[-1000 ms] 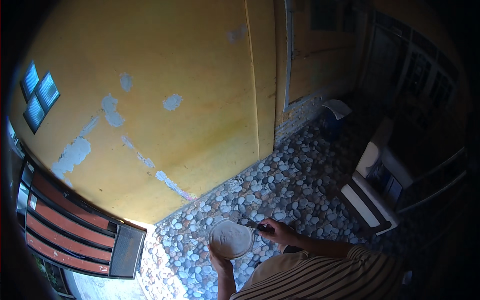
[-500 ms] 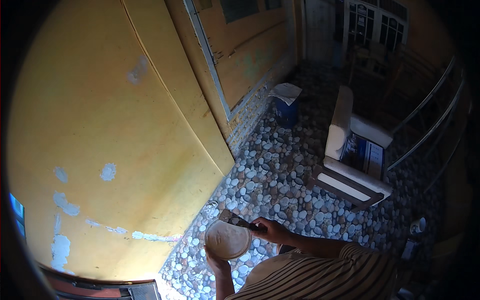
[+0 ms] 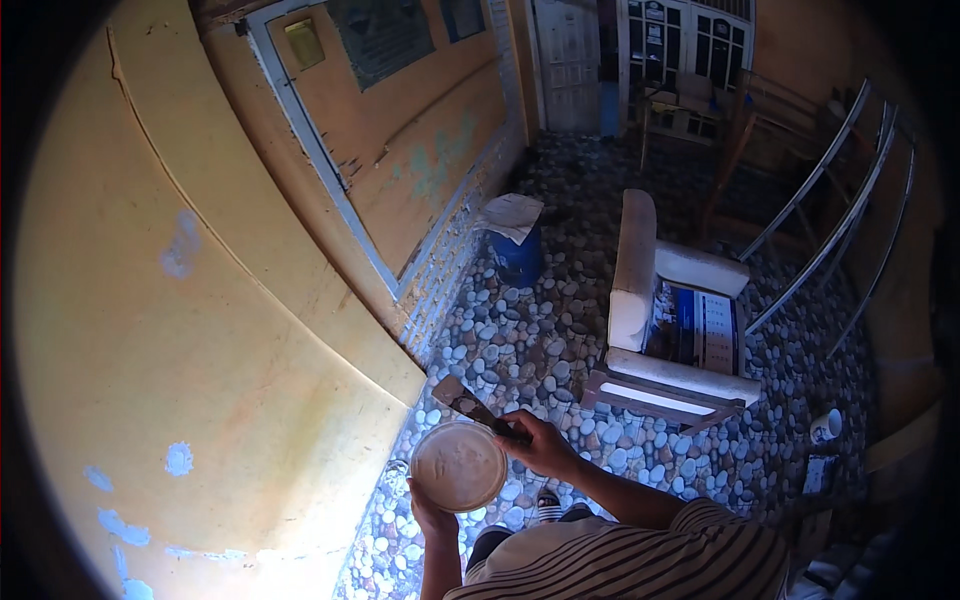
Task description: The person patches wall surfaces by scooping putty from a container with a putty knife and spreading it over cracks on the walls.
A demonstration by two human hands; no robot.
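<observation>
My left hand (image 3: 432, 512) grips a round, shallow tub (image 3: 501, 484) from its near left side. Pale, smooth paste (image 3: 455, 462) lies inside it. In my right hand (image 3: 545, 447) is a putty knife (image 3: 470, 404), held by its dark handle. Its broad, smeared blade points up and left, above the tub's far rim. To the left stands a yellow wall (image 3: 300, 400) with several light grey patches (image 3: 179, 459) low down.
Pebble-patterned floor (image 3: 560, 340) spreads ahead. A blue bucket (image 3: 517, 262) with a pale sheet (image 3: 513, 214) on top stands by the far wall. An armchair (image 3: 630, 270), curved metal rails (image 3: 835, 230) and a white cup (image 3: 826, 427) are to the right.
The view has swung right and up, so the wall has slid left and more of the far room shows. Both hands keep their hold, with the knife slightly higher off the tub.
</observation>
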